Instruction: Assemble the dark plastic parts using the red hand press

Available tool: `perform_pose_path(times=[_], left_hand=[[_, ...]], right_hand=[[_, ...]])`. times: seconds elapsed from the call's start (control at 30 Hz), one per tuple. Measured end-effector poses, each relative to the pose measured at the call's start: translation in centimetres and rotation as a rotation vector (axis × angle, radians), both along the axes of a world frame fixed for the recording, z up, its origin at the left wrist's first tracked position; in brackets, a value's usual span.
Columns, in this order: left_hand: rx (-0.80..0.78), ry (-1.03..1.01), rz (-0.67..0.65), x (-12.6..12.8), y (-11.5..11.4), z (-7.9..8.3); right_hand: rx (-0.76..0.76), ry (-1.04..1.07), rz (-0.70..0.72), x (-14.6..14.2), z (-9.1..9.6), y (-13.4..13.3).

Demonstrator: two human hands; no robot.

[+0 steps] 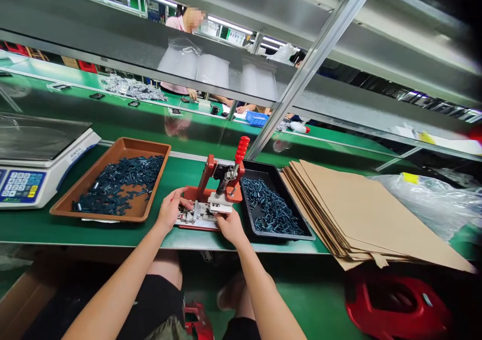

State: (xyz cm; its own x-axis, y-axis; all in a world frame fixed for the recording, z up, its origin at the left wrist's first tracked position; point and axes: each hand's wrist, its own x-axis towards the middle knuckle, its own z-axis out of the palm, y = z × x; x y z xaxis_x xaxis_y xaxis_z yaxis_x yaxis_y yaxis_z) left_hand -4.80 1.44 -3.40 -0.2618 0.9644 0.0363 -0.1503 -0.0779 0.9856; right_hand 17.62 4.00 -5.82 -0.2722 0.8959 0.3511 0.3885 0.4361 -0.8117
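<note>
A small bench fixture (203, 192) with an orange-red frame, a toggle clamp and a red ridged handle (241, 150) stands between my hands. The handle points upward. My left hand (172, 210) lies at the fixture's left end, its fingers bent over the metal slide (196, 212). At the front, below the pale pressing block (220, 203), my right hand (230, 226) has its fingertips closed against the metal. Whatever small part the fingers of either hand pinch is hidden. Dark small parts (126, 179) fill a brown tray at left; dark pin-like pieces (269, 207) lie in a black tray at right.
The brown tray (60, 207) sits beside a digital scale (45, 154). Right of the black tray (284, 237) are stacked cardboard sheets (361, 209) and plastic bags (433, 197). A slanted metal post (301, 74) rises behind the fixture. Co-workers sit across the bench; a red stool (399, 305) stands below right.
</note>
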Motion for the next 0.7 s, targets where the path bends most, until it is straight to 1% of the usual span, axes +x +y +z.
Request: perform_pose_path(times=[0.1,0.13,0.17,0.2,0.27,0.3,0.33,0.37,0.4,0.47,0.5,0.53,0.6,0.7], left_hand=[[0.023,0.042,0.023,0.0,0.3,-0.5],[0.027,0.074,0.049,0.0,0.2,-0.7],[0.039,0.123,0.102,0.0,0.0,-0.8],[0.063,0.201,0.176,0.1,-0.4,-0.8],[0.163,0.455,0.318,0.5,-1.4,-0.3],[0.228,0.616,0.338,0.8,-1.9,0.2],[0.289,0.781,0.302,1.2,-2.4,0.8],[0.333,0.930,0.214,1.7,-2.7,1.5],[0.352,1.048,0.099,2.2,-2.9,2.1],[0.341,1.189,-0.109,3.1,-2.7,3.2],[0.322,1.225,-0.181,3.5,-2.3,3.5],[0.298,1.245,-0.230,3.8,-1.8,3.6],[0.251,1.255,-0.285,4.1,-0.9,3.4],[0.220,1.250,-0.298,4.0,-0.2,2.8]], right_hand=[[-0.002,-0.003,-0.001,0.1,-0.2,0.0],[-0.008,0.008,-0.002,0.1,-0.3,0.1],[-0.013,0.023,-0.004,0.1,-0.4,0.1],[-0.019,0.037,-0.005,0.2,-0.5,0.0],[-0.025,0.055,-0.013,0.2,-0.6,0.0],[-0.027,0.058,-0.016,0.2,-0.6,0.0],[-0.030,0.059,-0.017,0.2,-0.7,0.0],[-0.035,0.062,-0.015,0.2,-0.7,0.0],[-0.039,0.067,-0.010,0.2,-0.8,0.0],[-0.045,0.082,0.003,0.2,-0.8,0.0],[-0.046,0.089,0.007,0.2,-0.9,0.0],[-0.047,0.094,0.009,0.2,-0.9,0.0],[-0.041,0.098,0.008,0.2,-0.8,0.0],[0.001,0.081,-0.006,0.1,-0.6,-0.3]])
